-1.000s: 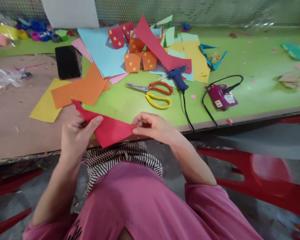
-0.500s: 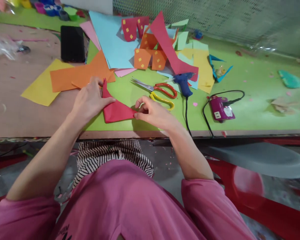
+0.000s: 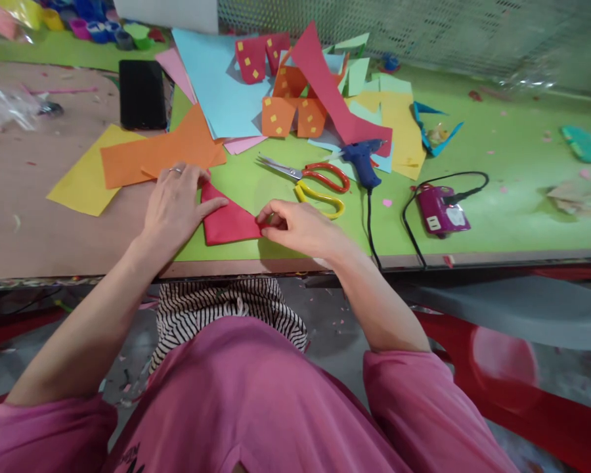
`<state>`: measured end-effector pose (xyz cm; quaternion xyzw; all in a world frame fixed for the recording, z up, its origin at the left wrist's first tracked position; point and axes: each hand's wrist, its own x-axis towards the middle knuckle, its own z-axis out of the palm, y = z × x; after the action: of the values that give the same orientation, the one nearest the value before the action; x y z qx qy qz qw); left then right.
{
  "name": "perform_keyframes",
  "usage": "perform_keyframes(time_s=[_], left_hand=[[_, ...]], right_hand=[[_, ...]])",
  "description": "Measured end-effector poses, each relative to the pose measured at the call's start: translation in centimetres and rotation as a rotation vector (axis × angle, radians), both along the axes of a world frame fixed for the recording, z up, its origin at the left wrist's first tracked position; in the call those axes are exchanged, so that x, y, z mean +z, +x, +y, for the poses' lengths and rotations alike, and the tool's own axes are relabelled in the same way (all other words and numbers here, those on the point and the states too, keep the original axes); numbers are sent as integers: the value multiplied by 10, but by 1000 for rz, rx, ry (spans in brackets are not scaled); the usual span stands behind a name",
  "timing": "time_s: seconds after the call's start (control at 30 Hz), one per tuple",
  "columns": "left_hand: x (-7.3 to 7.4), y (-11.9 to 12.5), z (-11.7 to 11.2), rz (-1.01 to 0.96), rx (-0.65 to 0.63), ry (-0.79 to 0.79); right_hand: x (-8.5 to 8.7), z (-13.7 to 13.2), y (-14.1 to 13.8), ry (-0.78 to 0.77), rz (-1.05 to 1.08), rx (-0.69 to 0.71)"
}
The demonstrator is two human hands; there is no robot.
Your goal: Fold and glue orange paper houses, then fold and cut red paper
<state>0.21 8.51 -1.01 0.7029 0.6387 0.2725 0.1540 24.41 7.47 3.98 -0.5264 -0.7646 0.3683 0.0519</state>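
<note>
A folded piece of red paper point(image 3: 229, 223) lies near the table's front edge. My left hand point(image 3: 176, 203) grips its left side, thumb pressed on top and fingers at the upper corner. At the right-hand tip, my right hand point(image 3: 298, 226) pinches the paper between thumb and fingers. Just beyond my right hand are scissors point(image 3: 303, 176) with one red and one yellow handle, blades apart. A blue glue gun point(image 3: 362, 162) lies to their right. Orange paper point(image 3: 162, 154) sits behind my left hand, overlapping a yellow sheet point(image 3: 86, 184).
Light blue sheets point(image 3: 217, 85), a red paper strip point(image 3: 320, 85) and orange dotted cutouts point(image 3: 279, 117) are piled at the back. A black tablet-like object point(image 3: 142, 95) lies back left. A purple power adapter point(image 3: 442, 210) with a black cord is at right. Paint pots point(image 3: 98, 31) stand far left.
The red paper's upper left corner, upright before, now lies lower under my left fingers. My right hand has shifted slightly left with the tip. The camera view has moved a little.
</note>
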Motion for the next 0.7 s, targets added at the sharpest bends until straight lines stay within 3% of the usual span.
perform_keyframes(time_s=[0.23, 0.4, 0.57, 0.7], left_hand=[[12, 1, -9, 248, -29, -36], [16, 1, -10, 319, -21, -5], [18, 0, -3, 359, -178, -10], [28, 9, -13, 454, -157, -17]], right_hand=[[-1, -9, -1, 113, -128, 55], [-3, -10, 1, 117, -113, 58], [-5, -10, 2, 92, -65, 34], [-5, -10, 4, 63, -28, 21]])
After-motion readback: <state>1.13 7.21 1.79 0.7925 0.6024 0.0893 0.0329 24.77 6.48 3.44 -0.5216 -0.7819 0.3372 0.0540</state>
